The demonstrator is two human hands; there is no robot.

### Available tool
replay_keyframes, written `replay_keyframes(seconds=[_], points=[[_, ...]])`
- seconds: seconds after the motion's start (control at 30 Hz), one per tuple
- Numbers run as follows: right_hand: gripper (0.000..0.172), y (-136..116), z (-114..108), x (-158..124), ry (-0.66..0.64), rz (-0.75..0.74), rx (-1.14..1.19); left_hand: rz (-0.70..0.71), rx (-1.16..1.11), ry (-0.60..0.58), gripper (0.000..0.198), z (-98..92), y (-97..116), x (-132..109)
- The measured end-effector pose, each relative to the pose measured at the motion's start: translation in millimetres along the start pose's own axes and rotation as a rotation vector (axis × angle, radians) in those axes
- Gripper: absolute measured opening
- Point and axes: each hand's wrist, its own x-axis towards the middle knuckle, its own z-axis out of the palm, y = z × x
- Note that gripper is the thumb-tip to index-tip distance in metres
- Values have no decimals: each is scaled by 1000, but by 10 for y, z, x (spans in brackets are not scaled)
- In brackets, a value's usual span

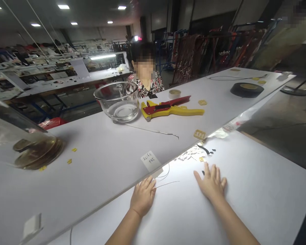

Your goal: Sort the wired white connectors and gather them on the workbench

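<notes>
My left hand (143, 196) lies palm down at the raised shelf's front edge, its fingers close together and fairly flat. A thin dark wire (168, 184) runs out from beside its thumb; I cannot tell whether the hand touches it. Just beyond is a paper tag (151, 161) with handwriting. My right hand (212, 180) rests palm down on the white table (178, 217) with fingers spread and nothing held. By its thumb is a small black piece (203, 173). A small yellow piece (201, 159), white scraps (188, 154) and a black strip (203, 149) lie past the fingertips.
On the raised shelf (97, 163) stand a glass bowl (117, 102), red-and-yellow pliers (172, 108), a hooked metal tool (155, 131), black tape (246, 90) and a clear container (35, 146). Yellow pieces (199, 134) lie about. A person (145, 81) is across the shelf.
</notes>
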Motion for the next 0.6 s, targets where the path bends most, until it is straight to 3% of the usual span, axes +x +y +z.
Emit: replay_keyframes(seconds=[0.13, 0.2, 0.23, 0.3, 0.4, 0.5, 0.6], points=[[82, -304, -32, 633, -152, -2, 252, 100, -21, -80, 47, -95, -19, -5], [84, -532, -150, 721, -112, 27, 422, 118, -67, -120, 46, -155, -17, -117], [84, -628, -213, 630, -74, 39, 482, 113, -104, -123, 46, -176, -10, -224], [79, -747, -298, 157, -20, 28, 546, 66, -206, -82, 46, -175, 13, -551], [64, -706, -206, -1056, -36, -81, 624, -59, -370, -4, 47, -53, 61, -1259], [45, -463, 60, -2263, -159, -416, 727, -17, -499, -116, 43, 117, 166, -2021], [38, -300, 169, -2993, -352, -494, 799, -82, -738, -206, 34, 188, 358, -2651]])
